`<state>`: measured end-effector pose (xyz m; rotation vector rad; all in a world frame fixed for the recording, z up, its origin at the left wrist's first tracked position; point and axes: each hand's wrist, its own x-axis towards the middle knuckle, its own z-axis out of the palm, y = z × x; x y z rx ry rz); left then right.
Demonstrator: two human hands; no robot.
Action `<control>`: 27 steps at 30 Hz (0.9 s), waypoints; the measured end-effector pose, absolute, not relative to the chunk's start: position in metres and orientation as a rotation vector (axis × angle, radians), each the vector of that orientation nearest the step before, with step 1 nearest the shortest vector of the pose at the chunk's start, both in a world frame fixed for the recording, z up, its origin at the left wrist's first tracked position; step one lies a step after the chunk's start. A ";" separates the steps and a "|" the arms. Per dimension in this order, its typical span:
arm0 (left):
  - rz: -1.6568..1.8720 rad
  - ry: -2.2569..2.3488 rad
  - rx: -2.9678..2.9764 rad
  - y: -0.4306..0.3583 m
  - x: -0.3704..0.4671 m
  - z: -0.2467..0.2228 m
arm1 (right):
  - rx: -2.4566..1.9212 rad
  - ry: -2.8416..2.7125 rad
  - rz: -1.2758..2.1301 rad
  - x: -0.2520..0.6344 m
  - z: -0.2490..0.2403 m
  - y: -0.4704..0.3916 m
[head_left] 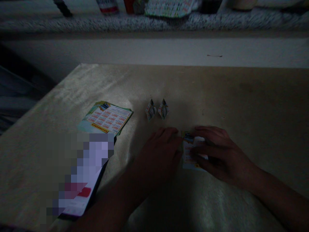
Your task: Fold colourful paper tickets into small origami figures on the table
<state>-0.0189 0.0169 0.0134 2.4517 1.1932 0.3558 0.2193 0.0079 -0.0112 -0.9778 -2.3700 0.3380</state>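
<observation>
A small printed calendar card point(188, 159) lies on the table between my two hands, partly covered by fingers. My right hand point(220, 151) reaches over its right side, fingers bent onto the card and gripping it there. At the card's left edge, my left hand point(161, 151) is curled with its fingertips against the card; part of its grip is hidden in shadow. Beyond my left hand stand two small folded paper pieces point(151, 110), side by side and pointed at the top. To the left is a stack of similar calendar cards point(109, 116), slightly fanned.
A phone point(83, 203) with a lit, partly blurred screen lies left of my left forearm, near the card stack. The table point(241, 96) meets a pale wall point(154, 50) at the back. Above, a speckled stone ledge point(84, 24) carries several items.
</observation>
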 end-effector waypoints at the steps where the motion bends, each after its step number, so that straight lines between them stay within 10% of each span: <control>1: 0.355 1.192 2.453 0.017 -0.019 0.013 | -0.976 -2.370 0.332 0.219 -0.011 0.008; 27: 0.364 1.193 2.496 0.017 -0.014 0.012 | -0.978 -2.381 0.312 0.218 -0.008 0.008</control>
